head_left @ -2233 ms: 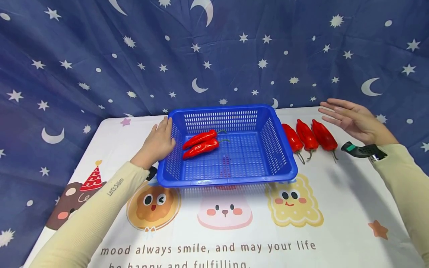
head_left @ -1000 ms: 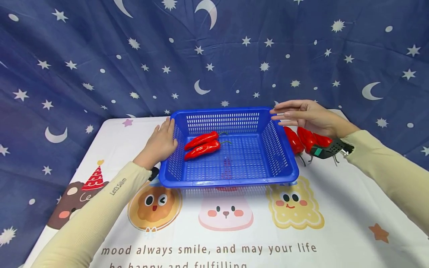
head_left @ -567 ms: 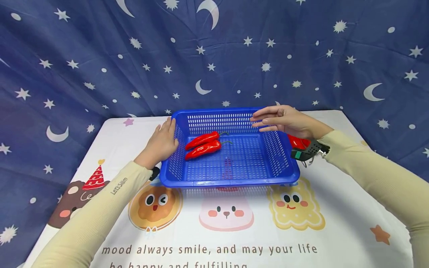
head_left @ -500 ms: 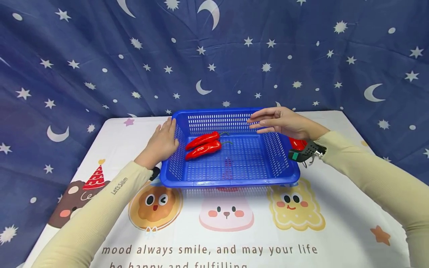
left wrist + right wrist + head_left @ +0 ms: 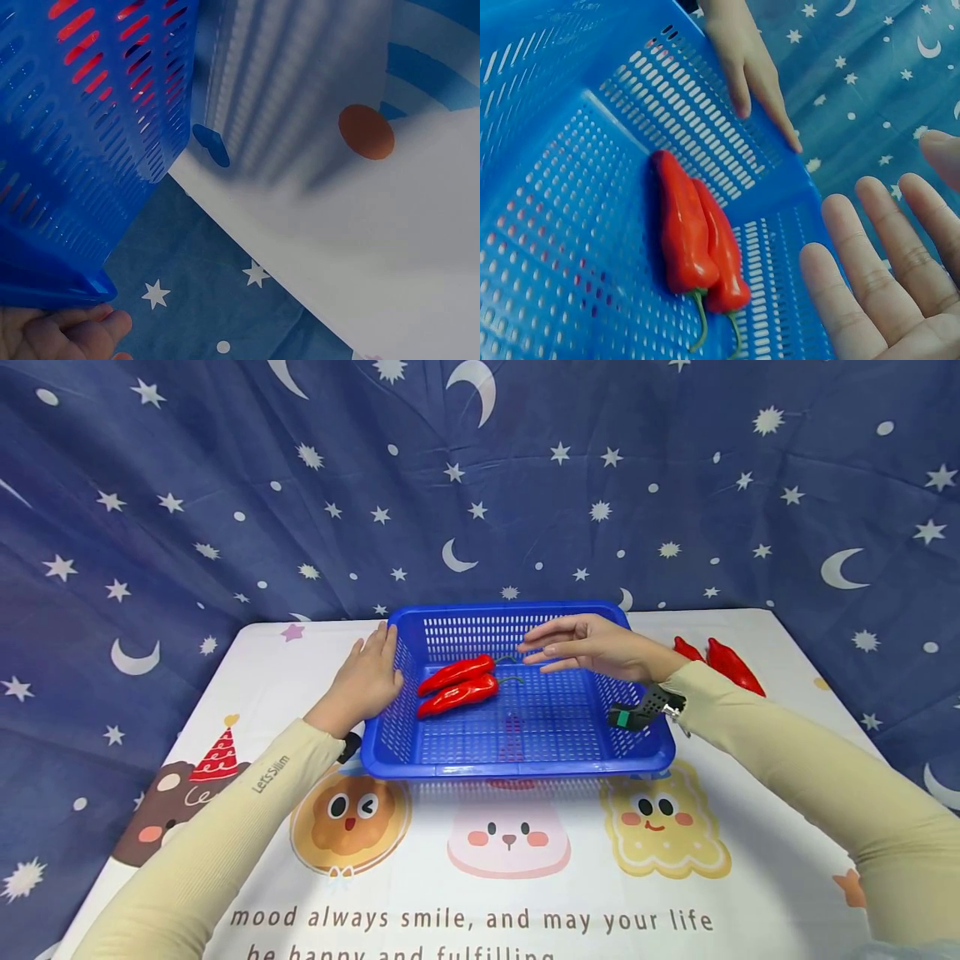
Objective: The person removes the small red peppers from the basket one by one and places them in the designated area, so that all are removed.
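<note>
A blue plastic basket (image 5: 510, 769) with slotted walls stands on the table. Two red peppers, a rear one (image 5: 456, 673) and a front one (image 5: 459, 696), lie side by side at its left end, green stems pointing right. My left hand (image 5: 362, 681) rests on the basket's left rim with fingers extended. Above the right half of the basket hovers my right hand (image 5: 600, 648), its fingers loosely spread and holding nothing. In the right wrist view, both peppers (image 5: 686, 232) lie apart from the right hand's fingertips (image 5: 821, 259).
Right of the basket, more red peppers (image 5: 735, 666) lie on the table, partly hidden by my right forearm. A white cloth (image 5: 480, 893) with cartoon prints covers the table. Behind hangs a dark blue curtain (image 5: 525, 477) with stars and moons.
My right hand has moved left, from beside the peppers on the table to over the basket, carrying nothing. The left hand has stayed on the rim, and the basket's peppers lie as before.
</note>
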The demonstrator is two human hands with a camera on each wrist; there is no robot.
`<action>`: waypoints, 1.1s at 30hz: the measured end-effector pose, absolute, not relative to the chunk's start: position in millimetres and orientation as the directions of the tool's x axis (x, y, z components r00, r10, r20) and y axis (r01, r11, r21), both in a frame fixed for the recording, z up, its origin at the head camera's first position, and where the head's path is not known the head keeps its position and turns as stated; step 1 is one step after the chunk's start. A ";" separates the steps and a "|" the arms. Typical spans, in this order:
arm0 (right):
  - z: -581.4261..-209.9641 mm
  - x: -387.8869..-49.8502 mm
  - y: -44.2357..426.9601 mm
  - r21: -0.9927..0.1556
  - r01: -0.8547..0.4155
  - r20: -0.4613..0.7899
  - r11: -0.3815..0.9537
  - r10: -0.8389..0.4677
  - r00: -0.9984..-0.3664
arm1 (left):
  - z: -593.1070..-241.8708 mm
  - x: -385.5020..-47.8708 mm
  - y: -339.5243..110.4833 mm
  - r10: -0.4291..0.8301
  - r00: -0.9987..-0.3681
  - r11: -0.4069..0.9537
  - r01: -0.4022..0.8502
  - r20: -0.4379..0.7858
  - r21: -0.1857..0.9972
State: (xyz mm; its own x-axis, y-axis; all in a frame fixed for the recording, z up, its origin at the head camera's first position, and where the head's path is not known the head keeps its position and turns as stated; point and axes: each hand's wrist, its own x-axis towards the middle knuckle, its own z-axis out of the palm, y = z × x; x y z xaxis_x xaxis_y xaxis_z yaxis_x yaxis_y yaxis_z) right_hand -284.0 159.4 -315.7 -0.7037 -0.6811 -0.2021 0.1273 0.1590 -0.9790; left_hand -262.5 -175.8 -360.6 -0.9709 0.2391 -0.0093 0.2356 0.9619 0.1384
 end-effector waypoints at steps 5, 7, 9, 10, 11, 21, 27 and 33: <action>-324.4 -288.1 149.5 -0.981 0.131 -0.192 0.141 -0.709 -0.678 | -361.1 -262.8 -175.9 0.239 -0.971 0.962 0.235 -0.010 0.140; -327.9 -289.6 145.3 -0.981 0.134 -0.193 0.138 -0.712 -0.675 | -361.5 -263.2 -176.2 0.242 -0.970 0.962 0.238 -0.008 0.136; -330.5 -290.6 140.7 -0.982 0.135 -0.190 0.134 -0.716 -0.672 | -361.7 -263.2 -176.3 0.244 -0.970 0.961 0.241 -0.005 0.134; -331.7 -291.1 138.0 -0.982 0.134 -0.188 0.132 -0.719 -0.670 | -361.8 -263.1 -176.4 0.245 -0.970 0.961 0.242 -0.003 0.133; -332.9 -291.6 135.5 -0.983 0.134 -0.186 0.129 -0.721 -0.667 | -361.8 -263.0 -176.4 0.246 -0.969 0.961 0.243 -0.003 0.132; -344.1 -296.1 111.7 -0.978 0.201 -0.180 0.062 -0.739 -0.649 | -362.4 -263.2 -175.2 0.244 -0.970 0.960 0.242 0.002 0.141; -349.8 -299.8 100.8 -0.978 0.204 -0.169 0.045 -0.747 -0.643 | -361.6 -262.7 -175.2 0.243 -0.970 0.962 0.239 -0.008 0.133; -353.4 -304.4 87.6 -0.978 0.205 -0.166 0.043 -0.754 -0.635 | -361.8 -262.2 -175.6 0.241 -0.971 0.962 0.238 -0.005 0.134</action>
